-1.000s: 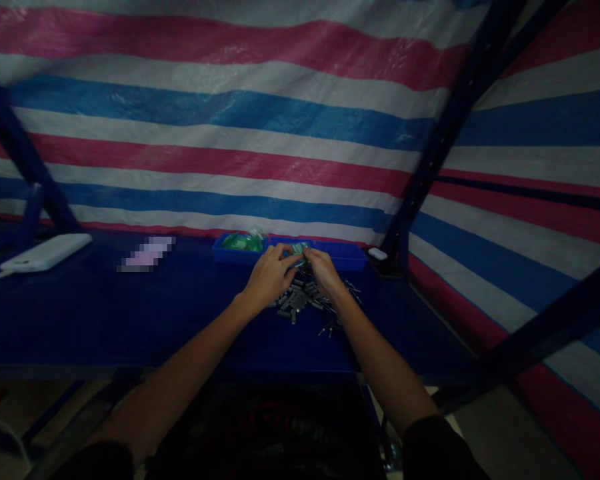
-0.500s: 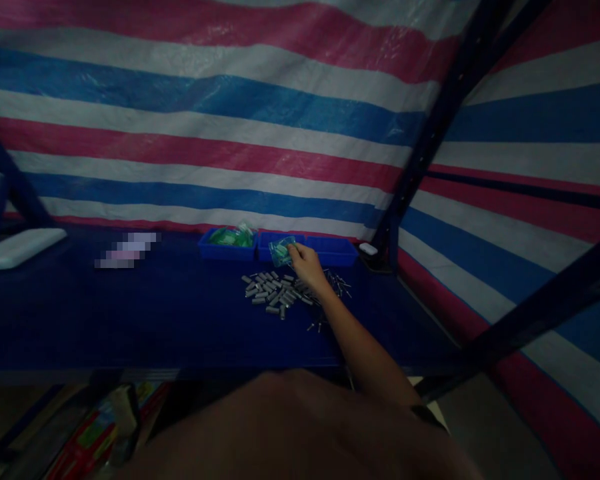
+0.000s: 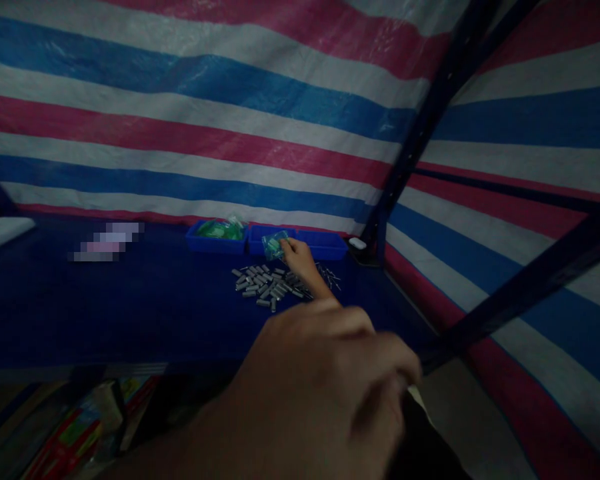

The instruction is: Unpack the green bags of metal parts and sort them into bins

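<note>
My right hand (image 3: 300,259) pinches a small clear plastic bag (image 3: 271,247) with pale green contents, in front of the middle blue bin (image 3: 258,233). Below that hand, a pile of small grey metal cylinders (image 3: 261,283) lies on the blue table (image 3: 145,307). Thin metal pins (image 3: 330,276) are scattered to its right, partly behind my wrist. Close to the camera, my left hand (image 3: 325,360) looms large and slightly blurred, its fingers curled in. It covers part of my right forearm, and whatever its fingers may hold is hidden.
Green plastic bags fill the left blue bin (image 3: 217,247); the right blue bin (image 3: 325,248) adjoins the middle one. A small white object (image 3: 357,243) sits beside a dark metal post (image 3: 395,180). At the far left lies a white flat object (image 3: 5,233). Striped sheeting (image 3: 205,143) hangs behind.
My left hand has risen further into view, its curled fingers now showing. The right hand still holds the bag by the bins. The whole view has shifted slightly.
</note>
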`<state>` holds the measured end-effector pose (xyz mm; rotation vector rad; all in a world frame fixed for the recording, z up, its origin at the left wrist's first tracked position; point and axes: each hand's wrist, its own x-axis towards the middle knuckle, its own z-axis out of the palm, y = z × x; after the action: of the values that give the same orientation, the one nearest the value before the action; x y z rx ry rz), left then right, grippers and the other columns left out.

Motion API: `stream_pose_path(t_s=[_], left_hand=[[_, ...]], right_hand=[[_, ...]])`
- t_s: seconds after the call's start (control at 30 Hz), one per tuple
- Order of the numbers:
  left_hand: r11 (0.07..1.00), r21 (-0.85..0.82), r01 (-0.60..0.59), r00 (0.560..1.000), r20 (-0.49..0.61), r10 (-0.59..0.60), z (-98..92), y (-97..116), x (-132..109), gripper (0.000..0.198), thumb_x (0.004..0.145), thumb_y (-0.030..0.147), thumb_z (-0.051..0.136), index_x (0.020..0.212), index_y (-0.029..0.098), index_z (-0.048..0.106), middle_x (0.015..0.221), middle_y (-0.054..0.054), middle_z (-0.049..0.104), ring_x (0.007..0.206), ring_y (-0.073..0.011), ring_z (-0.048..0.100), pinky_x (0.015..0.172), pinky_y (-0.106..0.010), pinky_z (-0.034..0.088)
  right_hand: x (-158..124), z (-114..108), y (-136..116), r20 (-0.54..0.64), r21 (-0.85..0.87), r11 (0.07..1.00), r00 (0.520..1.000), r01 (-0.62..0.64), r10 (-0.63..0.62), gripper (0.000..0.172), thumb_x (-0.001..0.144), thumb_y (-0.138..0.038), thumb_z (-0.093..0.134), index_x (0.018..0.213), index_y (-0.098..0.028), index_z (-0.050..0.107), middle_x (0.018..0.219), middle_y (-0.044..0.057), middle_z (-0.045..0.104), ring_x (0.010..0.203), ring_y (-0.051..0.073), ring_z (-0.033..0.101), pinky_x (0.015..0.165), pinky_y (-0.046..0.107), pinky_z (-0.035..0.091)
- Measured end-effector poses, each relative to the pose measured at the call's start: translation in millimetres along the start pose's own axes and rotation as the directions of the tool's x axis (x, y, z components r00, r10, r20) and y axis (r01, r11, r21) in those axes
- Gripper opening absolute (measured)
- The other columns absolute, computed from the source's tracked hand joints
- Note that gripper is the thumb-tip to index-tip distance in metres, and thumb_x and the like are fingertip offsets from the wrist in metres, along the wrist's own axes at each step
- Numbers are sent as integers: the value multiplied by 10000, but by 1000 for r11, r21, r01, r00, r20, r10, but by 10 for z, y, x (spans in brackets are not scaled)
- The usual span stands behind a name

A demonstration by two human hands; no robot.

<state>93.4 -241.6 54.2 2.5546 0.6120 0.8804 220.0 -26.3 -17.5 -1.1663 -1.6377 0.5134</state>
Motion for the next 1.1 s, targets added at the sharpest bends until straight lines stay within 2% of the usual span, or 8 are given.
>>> stream_pose_path(t_s=[0.1, 0.2, 0.33, 0.5, 0.63, 0.83, 1.03, 1.1], left_hand=[[960, -94, 263, 956, -107, -272, -194, -450, 436, 252, 784, 353, 463, 816, 206, 665, 760, -37, 658, 716, -159, 578, 635, -271, 430], [785, -361, 503, 795, -163, -584, -361, -1148, 603, 429, 777, 495, 443, 729, 124, 653, 710, -76, 646, 642, -148, 566, 551, -239, 412], [386, -727, 568, 626, 77, -776, -450, -1766, 580, 525, 752, 575, 443, 760, 87, 637, 722, -115, 643, 568, -132, 557, 462, -215, 392], [652, -591, 474, 625, -296, -722, -340, -1875, 459, 269, 736, 353, 573, 862, 126, 644, 732, -47, 628, 620, -126, 563, 540, -222, 430], [919, -31, 393, 709, -626, -324, -203, -1860, 322, 248, 778, 305, 521, 945, 191, 664, 883, -44, 612, 832, -169, 552, 772, -305, 447], [931, -89, 355, 797, -490, -352, -149, -1902, 320, 371, 698, 244, 587, 1068, 220, 607, 1100, -65, 511, 1028, -200, 495, 892, -366, 420], [607, -716, 344, 593, -335, -732, -287, -1954, 346, 528, 634, 297, 663, 1127, 175, 517, 989, -69, 596, 894, -170, 569, 794, -301, 445], [502, -789, 355, 604, -216, -767, -379, -1965, 322, 530, 610, 295, 684, 1093, 152, 517, 867, -57, 628, 739, -144, 590, 679, -265, 457]], right_hand=[[0, -23, -10, 23, 37, 999, 1000, 14, -14, 278, 796, -353, 439, 654, -136, 537, 564, -38, 483, 560, 91, 416, 549, 206, 321], [-8, -43, -75, 0, 68, 990, 993, 120, -121, 255, 806, -302, 436, 742, -118, 601, 627, -13, 532, 599, 101, 451, 578, 216, 357], [-46, -36, -191, 42, -41, 931, 931, 364, -362, 207, 785, -201, 479, 885, -190, 660, 844, 29, 590, 806, 139, 517, 757, 285, 404], [-129, 13, -281, 71, -223, 858, 886, 462, -459, 308, 727, -96, 484, 901, -268, 671, 1102, 46, 483, 1064, 190, 419, 925, 414, 322], [-161, 35, -346, -14, -99, 951, 956, 292, -294, 163, 757, -278, 531, 789, -199, 670, 990, 56, 502, 967, 179, 458, 862, 349, 360], [-135, 86, -313, 143, 130, 991, 988, 42, -61, 350, 812, -354, 365, 558, -154, 499, 522, -35, 434, 541, 97, 421, 538, 217, 316], [-138, 159, -277, 111, 133, 989, 991, 64, -80, 267, 792, -278, 361, 595, -156, 493, 529, -45, 412, 509, 86, 390, 496, 200, 288], [-164, 183, -332, 133, 120, 989, 986, 88, -104, 277, 810, -278, 353, 641, -153, 533, 551, -37, 442, 533, 92, 415, 512, 199, 312]])
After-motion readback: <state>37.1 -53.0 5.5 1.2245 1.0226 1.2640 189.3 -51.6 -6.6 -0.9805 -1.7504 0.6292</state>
